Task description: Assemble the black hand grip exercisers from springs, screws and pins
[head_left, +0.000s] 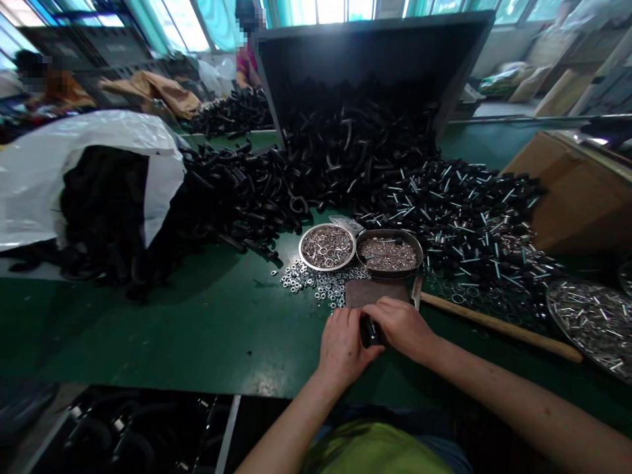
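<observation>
My left hand (342, 345) and my right hand (402, 326) are closed around a small black part (371, 332) near the front of the green table. The part looks like black plastic, and the fingers hide much of it. Just beyond my fingertips lies a flat dark block (376, 291). Loose nuts (316, 282) are scattered to its left. Behind it stand a round bowl (301, 253) of small metal pins and rings and a darker oval tin (390, 271) of tiny metal pieces. A hammer (498, 325) with a wooden handle rests right of the block.
A tipped grey bin (270, 85) spills black parts (340, 151) across the back. Black knobs with metal bolts (459, 210) are piled right, near a cardboard box (573, 191) and a tray of pins (592, 316). A white sack (29, 184) lies left. Two people are farther back.
</observation>
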A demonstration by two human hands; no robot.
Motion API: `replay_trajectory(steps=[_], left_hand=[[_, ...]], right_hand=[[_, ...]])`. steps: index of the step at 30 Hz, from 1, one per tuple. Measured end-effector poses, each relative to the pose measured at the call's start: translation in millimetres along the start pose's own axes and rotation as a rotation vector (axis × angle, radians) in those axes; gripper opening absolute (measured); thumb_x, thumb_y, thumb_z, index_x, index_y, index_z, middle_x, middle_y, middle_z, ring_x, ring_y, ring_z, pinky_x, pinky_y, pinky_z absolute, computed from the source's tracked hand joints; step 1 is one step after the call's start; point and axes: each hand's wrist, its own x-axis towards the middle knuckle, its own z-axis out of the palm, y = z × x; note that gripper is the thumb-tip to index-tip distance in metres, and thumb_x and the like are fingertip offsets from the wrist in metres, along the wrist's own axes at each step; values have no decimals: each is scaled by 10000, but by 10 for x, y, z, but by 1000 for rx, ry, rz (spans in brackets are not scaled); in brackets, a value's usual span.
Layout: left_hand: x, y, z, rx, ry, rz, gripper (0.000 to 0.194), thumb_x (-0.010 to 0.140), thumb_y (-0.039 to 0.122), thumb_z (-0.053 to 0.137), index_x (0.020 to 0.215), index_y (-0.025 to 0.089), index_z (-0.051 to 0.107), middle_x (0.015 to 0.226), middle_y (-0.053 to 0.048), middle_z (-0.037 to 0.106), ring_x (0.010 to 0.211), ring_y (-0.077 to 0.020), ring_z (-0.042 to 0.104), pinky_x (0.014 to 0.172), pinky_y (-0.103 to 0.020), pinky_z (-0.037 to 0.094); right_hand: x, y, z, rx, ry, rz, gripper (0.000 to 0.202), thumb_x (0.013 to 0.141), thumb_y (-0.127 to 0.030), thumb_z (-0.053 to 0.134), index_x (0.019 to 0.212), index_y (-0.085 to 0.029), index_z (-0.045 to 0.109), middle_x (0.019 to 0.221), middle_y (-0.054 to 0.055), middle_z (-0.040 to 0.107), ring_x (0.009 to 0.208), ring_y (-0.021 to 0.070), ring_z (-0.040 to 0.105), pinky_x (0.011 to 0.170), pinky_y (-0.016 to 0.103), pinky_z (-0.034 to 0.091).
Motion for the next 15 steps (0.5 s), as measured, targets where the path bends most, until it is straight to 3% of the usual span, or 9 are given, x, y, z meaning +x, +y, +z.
replay_trajectory(steps=[3,6,9,12,15], left_hand=[[2,-12,-22,-18,-29,36,661,616,417,762,1177,230,467,1021,-47,551,946,-244,495,814,-401,429],[1,-11,-58,0,-64,78,647,657,435,735,1226,274,473,1022,-48,550,933,-240,496,799,-391,427],[-5,8,-79,38,-77,99,631,691,448,705,1251,266,476,1022,-59,555,935,-244,491,795,-389,426],[-8,31,-91,95,-88,118,639,708,445,690,1274,256,461,1032,-67,553,945,-252,486,800,-391,431],[1,40,-107,136,-106,131,673,694,442,704,1287,254,447,1022,-65,552,941,-253,492,802,-388,436]], right_hand=[[154,333,-190,82,65,148,200,875,-186,479,962,-216,656,921,32,675,873,151,586,792,262,439],[475,792,-359,-87,148,397,228,872,-209,472,961,-193,681,975,65,680,936,188,580,832,297,415],[781,1171,-370,-131,111,455,206,809,-171,528,909,-174,708,955,91,679,907,203,588,780,292,411],[934,1348,-282,-143,54,469,135,732,-166,607,803,-200,716,880,57,685,846,183,592,713,259,402],[942,1372,-217,-146,44,485,82,728,-191,621,755,-203,698,862,45,680,822,171,588,683,251,391]])
